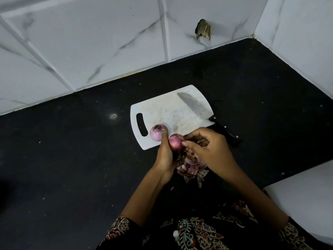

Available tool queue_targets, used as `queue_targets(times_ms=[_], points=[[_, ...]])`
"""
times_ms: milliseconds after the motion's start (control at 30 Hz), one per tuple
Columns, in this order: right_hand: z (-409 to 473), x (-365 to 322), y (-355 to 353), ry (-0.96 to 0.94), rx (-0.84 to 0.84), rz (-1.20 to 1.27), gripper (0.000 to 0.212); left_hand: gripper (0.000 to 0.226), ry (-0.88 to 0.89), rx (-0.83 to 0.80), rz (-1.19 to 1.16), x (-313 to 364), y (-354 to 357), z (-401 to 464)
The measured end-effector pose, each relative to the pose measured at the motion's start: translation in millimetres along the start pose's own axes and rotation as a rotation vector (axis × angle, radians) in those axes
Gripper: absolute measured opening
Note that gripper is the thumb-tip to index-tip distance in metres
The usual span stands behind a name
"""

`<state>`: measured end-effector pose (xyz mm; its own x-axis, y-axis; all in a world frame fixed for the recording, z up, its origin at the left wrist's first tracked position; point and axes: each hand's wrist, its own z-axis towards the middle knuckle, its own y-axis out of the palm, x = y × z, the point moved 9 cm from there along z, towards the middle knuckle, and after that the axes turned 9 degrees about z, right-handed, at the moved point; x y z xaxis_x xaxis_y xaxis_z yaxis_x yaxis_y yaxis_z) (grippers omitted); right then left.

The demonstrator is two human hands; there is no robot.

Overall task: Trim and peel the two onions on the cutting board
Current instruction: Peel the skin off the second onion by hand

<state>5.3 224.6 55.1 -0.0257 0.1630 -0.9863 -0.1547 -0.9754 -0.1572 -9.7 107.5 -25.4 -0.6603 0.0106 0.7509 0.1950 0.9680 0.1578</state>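
Peeling is the step in hand. The left hand [164, 156] grips the second onion [175, 142] just off the near edge of the cutting board [162, 109], its fingers curled round the bulb, while the right hand [207, 147] at the onion's 3 o'clock pinches what looks like a strip of dark outer skin between thumb and fingertips. The first onion [158, 132] rests on the board near the handle slot, at 10 o'clock from the held one, pale and seemingly peeled already. The knife [201, 110] lies idle at the board's 2 o'clock side, its handle out on the black bench [72, 150]. A heap of peelings [191, 169] sits beneath the hands. Next, probably, the pinched strip wants pulling free and the bulb turning to reach remaining skin. The held onion's underside and its root end are hidden by the palm, so how much skin remains is hard to judge.
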Motion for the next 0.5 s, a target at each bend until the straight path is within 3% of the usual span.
queue_targets(times_ms=[100,200,267,367,500], points=[[2,13,-15,0.065,0.171,0.044,0.006,0.066,0.001,-0.005,-0.004,-1,2,1],[4,27,-34,0.127,0.288,-0.062,0.008,0.065,-0.011,-0.008,-0.012,-3,3,-1],[6,34,-35,0.16,0.229,-0.173,0.005,0.064,0.0,0.001,0.001,-3,2,-1],[5,31,-22,0.164,0.097,-0.203,0.03,0.062,0.055,0.047,0.07,2,1,1],[2,9,-6,0.13,-0.002,-0.036,0.015,0.064,0.132,0.109,0.132,13,-3,-3]])
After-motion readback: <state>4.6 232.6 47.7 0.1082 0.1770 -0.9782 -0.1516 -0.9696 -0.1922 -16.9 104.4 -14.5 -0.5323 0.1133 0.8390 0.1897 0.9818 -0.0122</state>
